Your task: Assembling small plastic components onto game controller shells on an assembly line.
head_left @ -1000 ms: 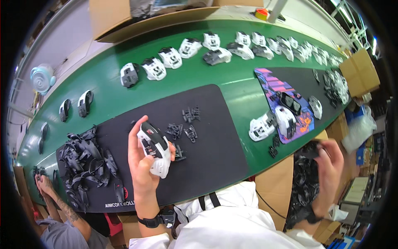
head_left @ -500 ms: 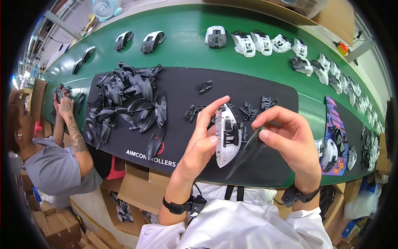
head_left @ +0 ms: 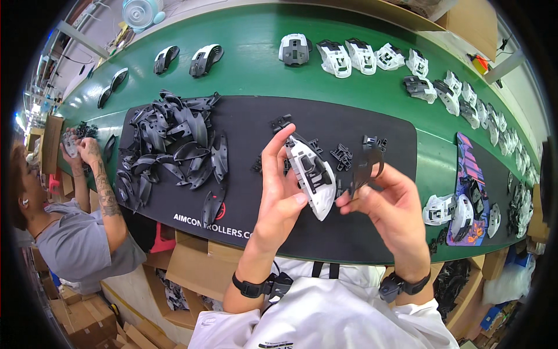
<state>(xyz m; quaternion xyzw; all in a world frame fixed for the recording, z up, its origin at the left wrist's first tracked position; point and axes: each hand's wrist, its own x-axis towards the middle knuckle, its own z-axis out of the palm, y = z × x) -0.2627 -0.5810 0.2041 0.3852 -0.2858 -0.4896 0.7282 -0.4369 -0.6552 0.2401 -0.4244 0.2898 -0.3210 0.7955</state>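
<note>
Lying piled at left, curved black plastic panels [head_left: 168,131] are loose; the left hand [head_left: 279,186] grips a white-and-black plastic mouse shell [head_left: 311,179] above the flat black mat [head_left: 250,122]; the right hand [head_left: 381,203] pinches a thin dark curved panel [head_left: 364,173], not yet attached.

Bright light, black fisheye rim

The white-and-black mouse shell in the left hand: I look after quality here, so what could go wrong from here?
The left hand grips the white-and-black mouse shell by fingers and thumb, so it might slip. The thin dark panel, in the right hand, looks close to the shell and could scrape it. Small black plastic parts lie loose on the black mat; a hand might scatter them.
</note>
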